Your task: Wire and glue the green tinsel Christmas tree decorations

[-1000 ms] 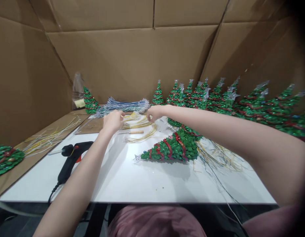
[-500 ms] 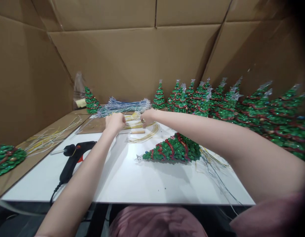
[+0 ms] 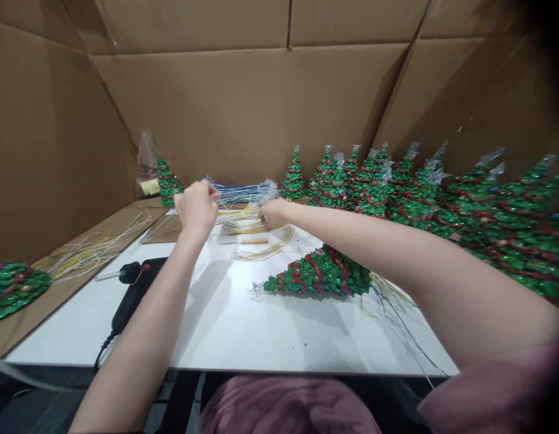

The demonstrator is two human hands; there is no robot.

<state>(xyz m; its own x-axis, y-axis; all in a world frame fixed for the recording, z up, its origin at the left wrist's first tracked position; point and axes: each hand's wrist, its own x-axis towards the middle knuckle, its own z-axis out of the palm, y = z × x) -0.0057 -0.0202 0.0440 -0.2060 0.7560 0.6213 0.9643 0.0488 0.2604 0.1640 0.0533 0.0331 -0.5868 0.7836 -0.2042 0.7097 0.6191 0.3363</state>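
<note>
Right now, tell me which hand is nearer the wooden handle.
Right. The right hand is just beyond the wooden handle, toward its right end; the left hand is farther off, beyond and to its left.

Brown creased cardboard walls (image 3: pixel 193 108) closed off back and left. Black pistol-shaped glue gun (image 3: pixel 134 295) lay on white flat tabletop (image 3: pixel 234 337), left side. Crumpled clear plastic bag (image 3: pixel 146 147) stood rear-left, by small pale-yellow item (image 3: pixel 149 187).

Yellow wires (image 3: pixel 249 229) and a red-banded green tree (image 3: pixel 318 275)

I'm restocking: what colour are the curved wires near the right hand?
The wires are mostly yellow, clearest in the head view.
</note>
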